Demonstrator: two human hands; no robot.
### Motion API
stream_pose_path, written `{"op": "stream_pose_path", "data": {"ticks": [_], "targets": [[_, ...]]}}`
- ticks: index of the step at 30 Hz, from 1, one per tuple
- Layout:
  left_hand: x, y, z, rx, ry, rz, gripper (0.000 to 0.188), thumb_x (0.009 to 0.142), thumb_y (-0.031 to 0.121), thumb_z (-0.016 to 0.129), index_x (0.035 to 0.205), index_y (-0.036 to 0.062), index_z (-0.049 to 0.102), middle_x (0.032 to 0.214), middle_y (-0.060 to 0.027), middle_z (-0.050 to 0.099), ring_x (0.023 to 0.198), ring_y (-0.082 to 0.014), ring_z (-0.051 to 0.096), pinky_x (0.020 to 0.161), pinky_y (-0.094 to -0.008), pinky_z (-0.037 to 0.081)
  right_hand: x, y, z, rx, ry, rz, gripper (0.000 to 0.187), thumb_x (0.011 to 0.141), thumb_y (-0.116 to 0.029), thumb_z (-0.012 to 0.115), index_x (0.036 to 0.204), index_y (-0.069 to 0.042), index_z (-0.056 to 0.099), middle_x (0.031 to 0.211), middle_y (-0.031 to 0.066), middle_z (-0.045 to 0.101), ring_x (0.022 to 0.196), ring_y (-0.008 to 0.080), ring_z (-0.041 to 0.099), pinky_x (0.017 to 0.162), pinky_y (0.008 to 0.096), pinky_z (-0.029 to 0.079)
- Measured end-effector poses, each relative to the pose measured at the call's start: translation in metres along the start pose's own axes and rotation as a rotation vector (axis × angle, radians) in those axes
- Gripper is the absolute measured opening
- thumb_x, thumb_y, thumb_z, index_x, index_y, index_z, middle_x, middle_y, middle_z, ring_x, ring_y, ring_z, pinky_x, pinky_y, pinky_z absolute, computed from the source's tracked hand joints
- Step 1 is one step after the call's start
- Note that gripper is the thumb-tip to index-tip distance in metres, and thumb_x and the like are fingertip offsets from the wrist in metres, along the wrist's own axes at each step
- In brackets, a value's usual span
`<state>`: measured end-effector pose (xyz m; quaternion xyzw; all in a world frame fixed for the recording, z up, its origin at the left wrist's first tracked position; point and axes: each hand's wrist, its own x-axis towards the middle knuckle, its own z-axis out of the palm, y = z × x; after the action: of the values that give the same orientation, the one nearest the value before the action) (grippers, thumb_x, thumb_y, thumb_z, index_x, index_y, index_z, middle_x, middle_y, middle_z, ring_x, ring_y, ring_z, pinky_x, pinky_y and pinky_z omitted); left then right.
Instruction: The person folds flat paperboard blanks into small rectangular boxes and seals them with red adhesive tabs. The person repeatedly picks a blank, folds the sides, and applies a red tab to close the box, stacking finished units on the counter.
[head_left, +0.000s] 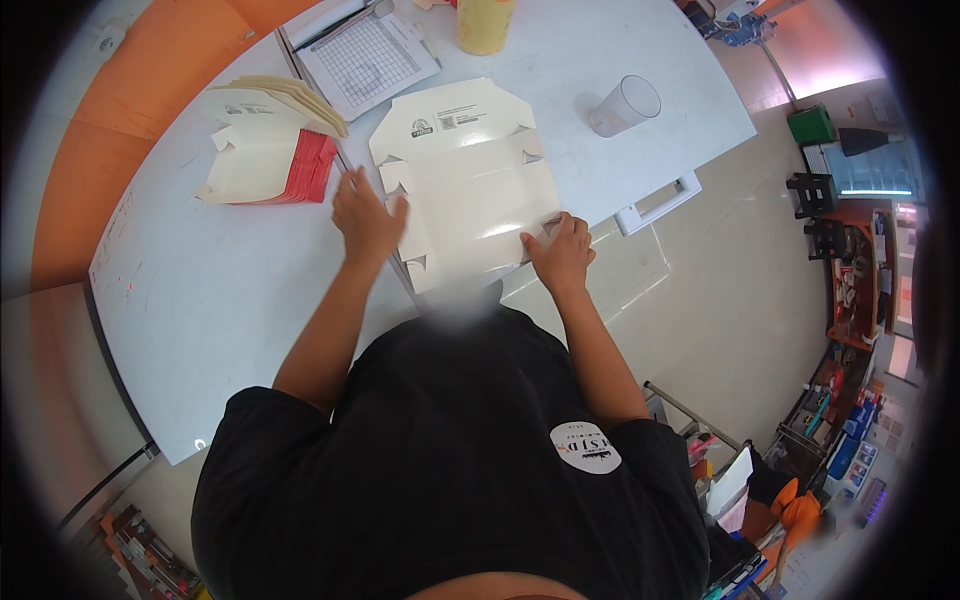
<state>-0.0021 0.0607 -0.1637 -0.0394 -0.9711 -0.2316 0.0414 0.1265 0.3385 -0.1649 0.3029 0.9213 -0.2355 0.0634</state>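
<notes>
Head view. A white, smooth worktop (210, 300), crossed by a seam, carries 1 flat, glossy cream cardboard blank (470, 190) with notched side flaps and dark printing on its far flap. The blank lies just right of the seam, its nearer end reaching the worktop's near edge; this placing presumably keeps both sides within reach of the 2 hands. The left hand (368, 218) is beside the blank's left edge, fingers spread wide and pointing toward the far side, thumb apart from them and next to a side flap. The right hand (563, 255) is at the blank's near right corner, fingers curled, thumb a narrow gap away and touching the cardboard, perhaps to steady that corner; whether the flap is pinched between them cannot be told at this angle. Toward the worktop's far left corner, nested cream cartons with red sides (312, 165) stand together, apparently to save room. A white gridded paper sheet (365, 60) and a yellow cylindrical container (485, 25) lie beyond the blank; a clear tumbler-shaped cup (625, 108) stands nearer the right corner, well apart from both hands.
</notes>
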Motion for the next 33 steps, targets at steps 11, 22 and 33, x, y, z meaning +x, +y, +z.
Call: {"op": "stream_pose_path", "data": {"ticks": [11, 22, 33], "targets": [[-0.055, 0.026, 0.010, -0.100, -0.487, -0.217, 0.110, 0.085, 0.044, 0.069, 0.155, -0.0155, 0.009, 0.164, -0.0354, 0.003, 0.153, -0.0475, 0.013, 0.120, -0.0586, 0.020, -0.002, -0.025, -0.002, -0.052, -0.009, -0.025, 0.082, 0.082, -0.025, 0.079, 0.150, -0.005, 0.038, 0.149, 0.0175, 0.038, 0.137, 0.0384, 0.039, 0.109, 0.0575, 0.031], [-0.064, 0.043, 0.018, -0.285, -0.453, 0.230, 0.098, 0.091, 0.041, 0.066, 0.150, -0.0212, 0.018, 0.159, -0.0428, 0.016, 0.153, -0.0475, 0.017, 0.123, -0.0527, 0.023, 0.006, -0.023, 0.012, -0.017, 0.052, -0.219, 0.059, 0.086, -0.016, 0.069, 0.142, -0.006, 0.053, 0.138, 0.0152, 0.050, 0.132, 0.0317, 0.044, 0.109, 0.0541, 0.029], [-0.033, 0.113, 0.016, -0.413, -0.299, 0.243, 0.073, 0.094, 0.038, 0.070, 0.140, -0.0119, 0.044, 0.134, -0.0300, 0.057, 0.117, -0.0352, 0.063, 0.099, -0.0452, 0.051, 0.003, -0.008, 0.021, -0.115, 0.247, -0.476, 0.042, 0.090, -0.019, 0.068, 0.132, -0.019, 0.067, 0.139, 0.0005, 0.058, 0.134, 0.0277, 0.046, 0.112, 0.0594, 0.024]]}}
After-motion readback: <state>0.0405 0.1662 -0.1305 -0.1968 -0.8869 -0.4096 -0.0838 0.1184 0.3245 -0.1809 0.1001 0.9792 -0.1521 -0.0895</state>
